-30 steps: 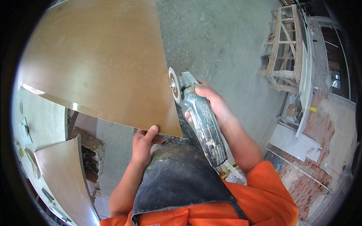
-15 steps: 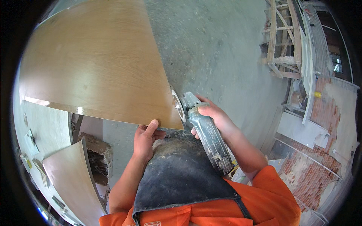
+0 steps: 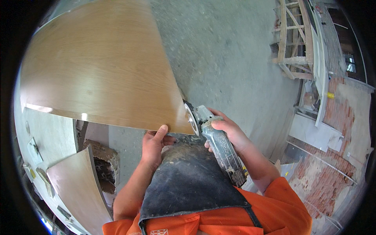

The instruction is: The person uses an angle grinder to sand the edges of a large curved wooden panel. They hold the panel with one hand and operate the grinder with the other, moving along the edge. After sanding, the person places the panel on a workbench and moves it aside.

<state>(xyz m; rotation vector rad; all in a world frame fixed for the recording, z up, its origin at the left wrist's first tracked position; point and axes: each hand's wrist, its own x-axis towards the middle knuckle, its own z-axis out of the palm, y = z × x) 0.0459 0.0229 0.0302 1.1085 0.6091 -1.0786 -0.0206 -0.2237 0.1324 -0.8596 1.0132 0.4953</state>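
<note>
A large wood-grain panel (image 3: 105,66) with a glossy near edge spreads across the upper left. My left hand (image 3: 155,143) grips that edge close to the panel's right corner, thumb on top and fingers underneath. In my right hand (image 3: 229,131) is a worn, dusty grey-green angle grinder (image 3: 222,150), its body slanting down toward my apron. The grinder's pale disc (image 3: 191,118) stands on edge against the panel's right side, just above the near corner. Whether the disc is spinning cannot be made out.
A dusty dark apron (image 3: 188,180) covers my front. A second panel (image 3: 80,188) lies at lower left on a pale surface (image 3: 51,129). A wooden frame (image 3: 293,39) stands at upper right, with white boards (image 3: 315,131) and exposed brick (image 3: 313,192) below. Grey floor (image 3: 223,51) lies beyond the panel.
The grinder and my right hand have shifted a little to the right and nearer to me along the panel's right edge. My left hand has moved slightly right, still gripping the panel.
</note>
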